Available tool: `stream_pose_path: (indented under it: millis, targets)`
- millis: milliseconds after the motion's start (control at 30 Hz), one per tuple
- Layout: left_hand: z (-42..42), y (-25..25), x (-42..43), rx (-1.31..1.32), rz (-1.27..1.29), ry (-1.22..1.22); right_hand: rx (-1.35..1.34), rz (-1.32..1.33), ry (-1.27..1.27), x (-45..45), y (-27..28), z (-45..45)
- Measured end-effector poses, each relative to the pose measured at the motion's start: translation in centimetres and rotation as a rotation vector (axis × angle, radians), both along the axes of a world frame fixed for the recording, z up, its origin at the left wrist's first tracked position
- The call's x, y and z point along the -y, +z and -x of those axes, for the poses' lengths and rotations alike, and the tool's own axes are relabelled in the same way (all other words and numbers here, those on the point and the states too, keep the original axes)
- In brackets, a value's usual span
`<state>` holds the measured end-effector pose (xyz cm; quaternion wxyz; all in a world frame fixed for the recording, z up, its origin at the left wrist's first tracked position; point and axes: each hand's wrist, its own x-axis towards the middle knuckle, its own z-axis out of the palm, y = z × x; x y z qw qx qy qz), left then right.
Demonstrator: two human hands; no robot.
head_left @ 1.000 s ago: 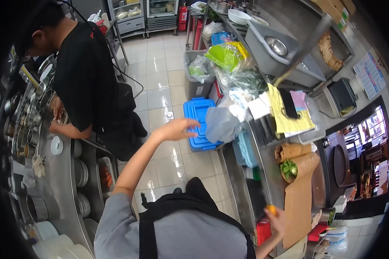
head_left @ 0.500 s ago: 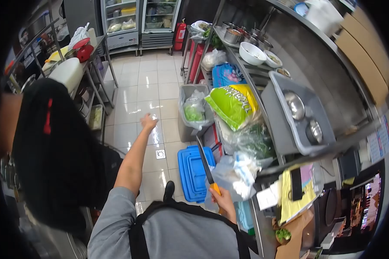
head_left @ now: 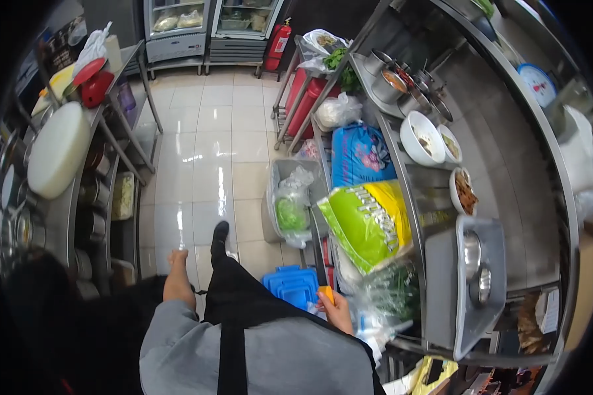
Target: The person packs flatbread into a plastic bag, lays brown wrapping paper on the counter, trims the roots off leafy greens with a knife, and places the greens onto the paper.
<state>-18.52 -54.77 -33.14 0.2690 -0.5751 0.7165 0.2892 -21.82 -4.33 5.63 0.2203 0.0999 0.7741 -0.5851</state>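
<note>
My right hand (head_left: 336, 311) is closed round the orange handle (head_left: 326, 294) of a knife, low in front of me on the right. The blade, long in the earlier frame, cannot be made out now. Just beyond this hand lies a blue lidded plastic box (head_left: 290, 283) on the floor. My left hand (head_left: 178, 257) hangs over the tiled floor, loosely open, with nothing visible in it; its fingers are small and partly hidden from this angle. It touches nothing.
A metal rack on the right holds white bowls (head_left: 422, 138), a grey tub (head_left: 445, 283) and a green-yellow bag (head_left: 369, 224). A grey bin (head_left: 273, 204) stands beside it. At left, a steel counter carries a round white board (head_left: 58, 150). A dark-clothed person (head_left: 79, 322) is at lower left.
I have moved forward along the aisle, so the rack and bin are nearer. My left hand has dropped lower and leftward. The knife blade has gone from sight. The other person has slipped lower in view.
</note>
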Motion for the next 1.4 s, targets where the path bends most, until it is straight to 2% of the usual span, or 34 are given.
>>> stream_pose_path:
  millis: [33,67,133,200,300,433,533,633,700,867,1033,1167,1300,1400]
  targets:
    - [1.4,1.0,0.9,0.125,-0.093,0.002,-0.022,-0.003,0.009,0.9,-0.5,2.4]
    - [2.5,0.5,1.7,0.133,-0.049,0.019,-0.027,-0.004,0.009,2.3,-0.3,5.2]
    - [5.1,-0.3,4.7,0.147,-0.028,-0.228,-0.040,-0.005,0.006,5.7,0.5,11.0]
    - [9.8,2.6,6.3,0.255,0.087,-0.205,-0.060,0.027,-0.013,9.5,0.5,17.5]
    - [18.1,5.4,12.7,0.073,-0.022,-0.374,-0.046,0.163,-0.064,15.5,1.6,26.5]
    - [31.6,9.2,20.0,-0.384,0.215,-0.524,-0.005,0.188,-0.124,21.3,1.4,35.0]
    - [43.8,15.4,22.1,-0.701,0.198,-0.649,0.017,0.201,-0.166,23.8,1.5,37.9]
    - [55.8,20.1,20.9,-1.007,0.110,-0.765,0.039,0.062,-0.210,25.9,0.4,40.5]
    - [63.1,23.6,19.0,-1.087,0.071,-0.918,0.074,-0.009,-0.220,26.9,-1.6,43.1]
    - [78.2,31.0,17.0,-1.305,0.008,-1.071,0.035,0.008,-0.226,31.6,-3.1,54.4]
    - [90.3,32.9,21.3,-1.241,-0.025,-1.203,-0.074,0.092,-0.277,36.7,-1.7,70.2]
    - [98.7,35.0,21.4,-1.280,-0.057,-1.188,-0.105,0.210,-0.338,39.5,2.1,77.7]
    - [108.8,37.1,16.6,-1.468,-0.130,-1.361,-0.096,0.060,-0.420,39.8,1.3,80.5]
    - [117.2,39.4,12.4,-1.567,-0.218,-1.535,-0.300,-0.504,-0.425,40.3,-0.8,81.8]
